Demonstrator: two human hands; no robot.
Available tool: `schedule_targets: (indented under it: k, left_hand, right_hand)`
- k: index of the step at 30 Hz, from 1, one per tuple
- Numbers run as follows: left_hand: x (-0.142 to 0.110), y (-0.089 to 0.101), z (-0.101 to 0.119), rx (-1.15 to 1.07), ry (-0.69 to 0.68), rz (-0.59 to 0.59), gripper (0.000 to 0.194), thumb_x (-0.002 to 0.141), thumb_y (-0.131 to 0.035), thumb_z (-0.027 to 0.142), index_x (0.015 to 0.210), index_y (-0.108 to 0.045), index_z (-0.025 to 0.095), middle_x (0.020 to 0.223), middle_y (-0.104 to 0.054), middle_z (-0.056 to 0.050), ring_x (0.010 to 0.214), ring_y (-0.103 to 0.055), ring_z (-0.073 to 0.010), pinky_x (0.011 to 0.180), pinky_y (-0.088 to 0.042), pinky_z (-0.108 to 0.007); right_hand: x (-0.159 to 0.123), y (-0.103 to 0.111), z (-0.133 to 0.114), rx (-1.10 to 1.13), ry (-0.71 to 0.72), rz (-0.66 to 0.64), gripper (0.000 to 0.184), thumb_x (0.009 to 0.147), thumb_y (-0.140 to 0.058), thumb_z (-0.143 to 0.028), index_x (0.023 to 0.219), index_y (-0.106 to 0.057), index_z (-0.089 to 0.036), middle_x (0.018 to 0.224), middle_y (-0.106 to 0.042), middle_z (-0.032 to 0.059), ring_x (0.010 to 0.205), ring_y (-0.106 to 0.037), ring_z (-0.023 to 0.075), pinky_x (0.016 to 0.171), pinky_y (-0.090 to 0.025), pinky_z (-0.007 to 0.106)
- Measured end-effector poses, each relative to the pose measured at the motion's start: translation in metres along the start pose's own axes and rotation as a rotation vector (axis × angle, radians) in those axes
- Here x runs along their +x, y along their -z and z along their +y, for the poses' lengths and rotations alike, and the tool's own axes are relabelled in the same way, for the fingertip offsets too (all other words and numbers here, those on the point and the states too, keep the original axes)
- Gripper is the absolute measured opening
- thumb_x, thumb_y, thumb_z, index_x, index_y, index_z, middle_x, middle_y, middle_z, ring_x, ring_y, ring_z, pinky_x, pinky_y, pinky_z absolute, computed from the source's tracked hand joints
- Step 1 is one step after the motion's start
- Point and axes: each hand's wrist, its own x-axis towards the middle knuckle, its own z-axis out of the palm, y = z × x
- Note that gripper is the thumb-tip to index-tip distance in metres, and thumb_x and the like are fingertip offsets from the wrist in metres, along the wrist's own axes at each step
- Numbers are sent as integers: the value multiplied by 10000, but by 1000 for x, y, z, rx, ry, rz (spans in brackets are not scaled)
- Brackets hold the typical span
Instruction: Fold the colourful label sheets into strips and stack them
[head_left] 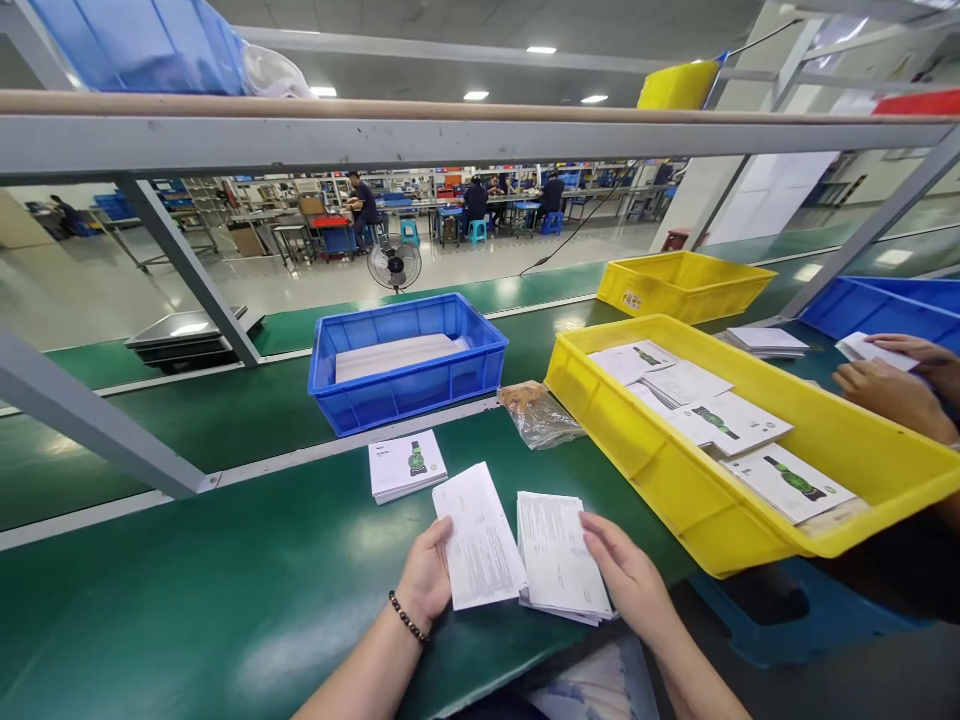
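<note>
My left hand (427, 575), with a dark bead bracelet at its wrist, holds a white printed booklet (480, 540) by its left edge, thumb on top. Just right of it, a stack of similar booklets (562, 555) lies near the front edge of the green table (225, 600). My right hand (626, 570) rests against the right side of that stack, its fingers stretched out and not wrapped round anything. Behind the held booklet, a small pile of booklets with a green watch on the cover (407, 465) lies on the table.
A long yellow bin (637, 490) with watch-cover booklets stands right. Beyond are a blue bin (405, 400), a clear plastic bag (540, 415) and another yellow bin (682, 285). At far right, a co-worker's hands (896, 385) hold white papers. A shelf beam (480, 140) crosses overhead.
</note>
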Motion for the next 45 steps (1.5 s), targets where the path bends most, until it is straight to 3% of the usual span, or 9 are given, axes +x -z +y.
schedule_targets:
  k: [5, 9, 14, 18, 22, 26, 32, 38, 45]
  left_hand:
    - [-4, -17, -19, 59, -225, -18, 408, 621, -680, 264, 997, -554, 166, 951, -667, -88, 996, -575, -279, 904, -408, -410]
    - [-17, -15, -10, 125, -353, -10, 588, 612, -697, 458, 1113, -520, 204, 1129, -595, -95, 1077, -517, -261, 922, -383, -362]
    - [-46, 0, 24, 2, -71, -329, 949, 543, -398, 827, 1164, -500, 117, 1206, -528, -199, 1124, -458, -380, 871, -374, -522]
    - [-49, 18, 36, 30, 6, -338, 641, 721, -512, 560, 1167, -496, 100, 1180, -563, -173, 1056, -529, -329, 848, -403, -472]
    - [-42, 33, 46, 66, 3, -344, 555, 713, -557, 359, 1189, -472, 86, 1158, -570, -186, 949, -593, -312, 830, -404, -433]
    - [-45, 33, 62, 7, -48, -429, 834, 624, -542, 640, 1260, -404, 118, 1268, -467, -215, 1006, -555, -378, 893, -341, -470]
    - [-43, 32, 69, -47, -64, -443, 991, 566, -362, 823, 1290, -381, 146, 1289, -455, -211, 995, -561, -377, 824, -401, -436]
    - [-38, 36, 53, -91, -75, -427, 719, 708, -451, 647, 1260, -430, 187, 1305, -468, -141, 1061, -530, -361, 775, -445, -435]
    - [-29, 35, 35, -170, -203, -309, 488, 693, -627, 382, 1096, -570, 114, 1172, -587, -139, 1149, -477, -317, 983, -331, -471]
  right_hand:
    - [-12, -40, -60, 221, 87, -399, 364, 788, -494, -338, 1087, -568, -146, 1021, -675, 105, 913, -635, 223, 780, -524, 344]
    - [-10, -50, -75, -39, 439, -276, 307, 847, -380, -214, 1059, -600, -182, 962, -697, 87, 864, -655, 204, 747, -539, 335]
    - [7, -57, -72, -265, 1073, -60, 398, 786, -391, -34, 1069, -620, -195, 1022, -682, 82, 1005, -606, 215, 832, -520, 381]
    - [12, -72, -73, -314, 1239, -83, 414, 788, -441, -44, 1139, -567, -223, 1036, -672, 79, 1027, -590, 218, 841, -510, 388]
    - [5, -83, -47, -438, 988, -67, 531, 808, -485, -320, 1306, -367, -182, 1238, -528, 145, 1150, -480, 306, 918, -419, 514]
    - [-7, -89, 14, -652, 655, 78, 573, 786, -397, -497, 1244, -419, -154, 1269, -461, 206, 1154, -420, 424, 831, -384, 642]
    - [-8, -70, 68, -852, 695, -3, 379, 780, -367, -343, 1092, -566, -262, 1218, -543, 131, 1106, -480, 397, 816, -344, 676]
    - [11, -54, 31, -572, 481, -5, 365, 779, -389, -396, 972, -642, -216, 1126, -607, 151, 1043, -542, 380, 804, -415, 630]
    - [1, -104, -54, 235, -33, -400, 462, 720, -494, -578, 795, -690, -166, 806, -707, 100, 753, -648, 269, 702, -538, 377]
